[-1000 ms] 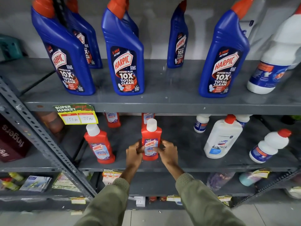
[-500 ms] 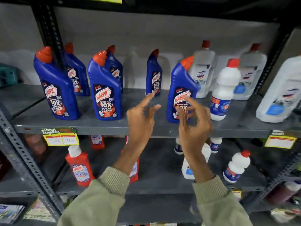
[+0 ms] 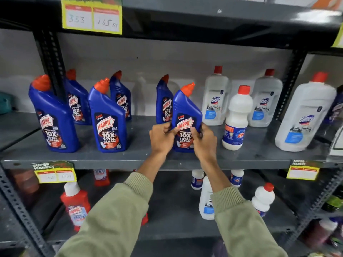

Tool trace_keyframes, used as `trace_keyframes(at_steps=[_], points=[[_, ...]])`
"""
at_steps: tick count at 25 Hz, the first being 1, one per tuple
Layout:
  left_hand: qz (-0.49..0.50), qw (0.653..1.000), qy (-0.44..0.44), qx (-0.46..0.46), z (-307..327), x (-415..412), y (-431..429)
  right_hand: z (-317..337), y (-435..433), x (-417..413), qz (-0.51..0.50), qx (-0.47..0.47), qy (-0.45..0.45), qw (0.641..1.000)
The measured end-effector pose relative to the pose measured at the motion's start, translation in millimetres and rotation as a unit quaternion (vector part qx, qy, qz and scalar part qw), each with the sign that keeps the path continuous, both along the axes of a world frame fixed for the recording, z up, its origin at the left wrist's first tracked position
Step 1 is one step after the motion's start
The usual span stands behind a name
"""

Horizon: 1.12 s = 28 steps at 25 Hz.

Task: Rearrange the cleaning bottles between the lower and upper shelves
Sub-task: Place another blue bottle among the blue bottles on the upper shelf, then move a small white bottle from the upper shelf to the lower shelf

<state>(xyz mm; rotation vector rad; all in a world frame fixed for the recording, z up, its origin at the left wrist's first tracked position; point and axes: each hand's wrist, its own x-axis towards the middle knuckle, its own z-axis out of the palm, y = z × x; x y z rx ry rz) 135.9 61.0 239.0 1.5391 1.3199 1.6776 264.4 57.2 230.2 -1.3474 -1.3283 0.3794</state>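
Both hands clasped on one blue Harpic bottle (image 3: 186, 115), upright on the upper shelf (image 3: 141, 160), near its front edge. Left hand (image 3: 161, 139) pressed to the bottle's left flank, right hand (image 3: 204, 140) to its right, thumbs curled over the label, fingers wrapped round the lower body. Base of the bottle covered by the hands, so whether resting on the shelf or lifted just clear cannot be told. Orange cap and upper label in plain sight above the grip.

Just behind and left of it, a smaller blue bottle (image 3: 163, 101), partly overlapped. Further left, two large Harpic bottles (image 3: 53, 117) at the front, two more behind, one half masked by a black upright (image 3: 51, 65). Just right of the right hand, a white bottle (image 3: 236, 119) with red cap, close enough to crowd that side. Behind it, clear Domex bottles (image 3: 215, 97); a large one at far right.

Lower shelf (image 3: 167, 229) mostly blocked by the green sleeves (image 3: 118, 216): a red bottle (image 3: 76, 206) visible at left, another red one almost wholly hidden behind the left sleeve, small white bottles at right, labels blurred. Yellow price tags (image 3: 55, 174) on the shelf edges, writing hard to read.
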Motion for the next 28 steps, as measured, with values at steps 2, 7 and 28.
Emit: trace_keyframes(at_steps=[2, 7, 28], points=[[0.022, 1.000, 0.009, -0.010, 1, -21, 2, 3, 0, -19, 0.030, 0.001, -0.007, 1.000], [0.087, 0.995, 0.045, -0.004, -3, -73, 0, -1, 5, -71, 0.098, 0.004, -0.005, 0.995], [-0.014, 0.983, 0.094, 0.156, 2, 74, -12, 15, -25, 78, -0.088, 0.202, 0.080, 0.972]])
